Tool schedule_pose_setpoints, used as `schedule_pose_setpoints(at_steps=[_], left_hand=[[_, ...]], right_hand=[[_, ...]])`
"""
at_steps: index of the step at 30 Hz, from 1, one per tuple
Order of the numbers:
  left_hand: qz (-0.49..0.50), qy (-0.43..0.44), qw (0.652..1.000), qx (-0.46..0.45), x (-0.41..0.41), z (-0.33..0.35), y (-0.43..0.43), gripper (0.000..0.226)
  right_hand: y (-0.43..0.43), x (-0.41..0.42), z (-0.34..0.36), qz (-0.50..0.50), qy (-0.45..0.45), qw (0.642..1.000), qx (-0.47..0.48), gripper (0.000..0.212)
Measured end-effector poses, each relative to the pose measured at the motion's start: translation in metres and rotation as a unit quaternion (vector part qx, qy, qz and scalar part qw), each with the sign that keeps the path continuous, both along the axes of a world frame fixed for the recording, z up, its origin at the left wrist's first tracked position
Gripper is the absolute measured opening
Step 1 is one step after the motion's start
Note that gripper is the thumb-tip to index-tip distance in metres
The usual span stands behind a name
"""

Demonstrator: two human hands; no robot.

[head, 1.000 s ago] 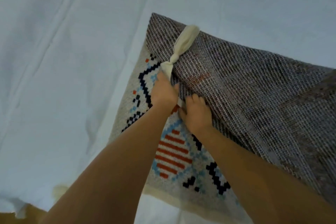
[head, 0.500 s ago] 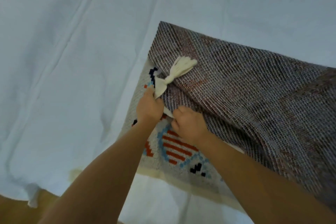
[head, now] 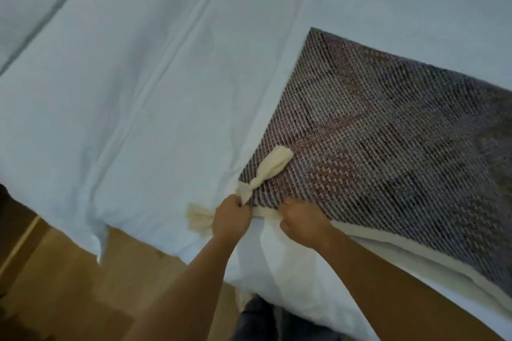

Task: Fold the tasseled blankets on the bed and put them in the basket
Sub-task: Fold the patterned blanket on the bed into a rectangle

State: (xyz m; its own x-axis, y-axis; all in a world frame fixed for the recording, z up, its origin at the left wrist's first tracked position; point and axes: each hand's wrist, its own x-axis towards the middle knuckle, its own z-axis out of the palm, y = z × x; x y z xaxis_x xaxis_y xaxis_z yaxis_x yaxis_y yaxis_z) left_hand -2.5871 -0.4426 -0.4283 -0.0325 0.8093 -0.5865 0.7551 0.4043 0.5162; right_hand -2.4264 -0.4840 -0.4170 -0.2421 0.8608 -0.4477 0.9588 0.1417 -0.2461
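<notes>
A woven blanket (head: 388,133) lies folded over on the white bed, its grey-brown underside facing up and a cream hem along its near edge. One cream tassel (head: 273,167) lies on top of its near corner; a second tassel (head: 199,216) sticks out to the left on the sheet. My left hand (head: 231,217) grips the blanket's near corner where the tassels join. My right hand (head: 302,223) pinches the cream edge just to the right of it. The patterned face of the blanket is hidden underneath. No basket is in view.
The white bed sheet (head: 138,91) spreads wide to the left and behind the blanket, with a corner hanging off the near edge. A wooden floor (head: 69,285) shows below the bed at lower left. My legs stand against the bed's near side.
Both hands have pulled the blanket's corner toward the near edge of the bed. The coloured pattern that showed before is now covered by the folded-over layer.
</notes>
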Motion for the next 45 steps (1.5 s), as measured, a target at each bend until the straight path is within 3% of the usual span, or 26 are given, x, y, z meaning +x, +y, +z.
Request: schedule_pose_setpoints(at_steps=[4,8,11,14,17,20,23,26,31,36,40,45], left_hand=[[-0.024,0.025,0.999,-0.005,-0.007,0.002,-0.008,0.017],[-0.079,0.076,0.989,0.097,-0.006,0.010,0.001,0.050],[-0.221,0.122,0.950,0.184,0.003,0.008,0.015,0.066],[-0.330,0.115,0.922,0.167,0.015,0.004,0.024,0.066],[-0.299,0.107,0.936,0.153,0.015,0.004,0.017,0.068],[-0.258,0.118,0.946,0.158,-0.009,0.004,0.009,0.053],[-0.351,0.167,0.904,0.182,-0.048,-0.002,0.008,0.043],[-0.437,0.203,0.858,0.178,-0.081,-0.005,0.009,0.050],[-0.437,0.192,0.864,0.157,-0.100,0.002,0.009,0.061],[-0.397,0.141,0.888,0.185,-0.068,0.015,0.002,0.054],[-0.449,0.140,0.849,0.242,-0.010,0.021,-0.011,0.039],[-0.520,0.127,0.812,0.233,0.079,0.018,-0.039,0.032]], right_hand=[[-0.010,-0.012,-0.004,-0.037,-0.032,0.998,-0.036,0.031],[-0.013,-0.025,-0.002,-0.090,-0.037,0.994,-0.046,0.038],[-0.018,-0.035,-0.003,-0.099,-0.010,0.994,-0.048,0.051],[-0.021,-0.043,-0.003,-0.113,0.004,0.992,-0.052,0.056],[-0.020,-0.046,-0.003,-0.123,-0.001,0.990,-0.072,0.057],[-0.018,-0.049,-0.003,-0.145,-0.002,0.985,-0.092,0.057],[-0.015,-0.055,-0.005,-0.145,-0.015,0.986,-0.077,0.051],[-0.013,-0.067,-0.008,-0.133,0.009,0.988,-0.074,0.058],[-0.013,-0.089,-0.010,-0.111,0.034,0.991,-0.073,0.060],[-0.016,-0.077,-0.002,-0.167,0.060,0.984,-0.036,0.044],[-0.038,-0.027,0.005,-0.230,0.033,0.973,-0.012,0.036],[-0.095,0.065,0.006,-0.323,-0.070,0.943,0.029,0.027]])
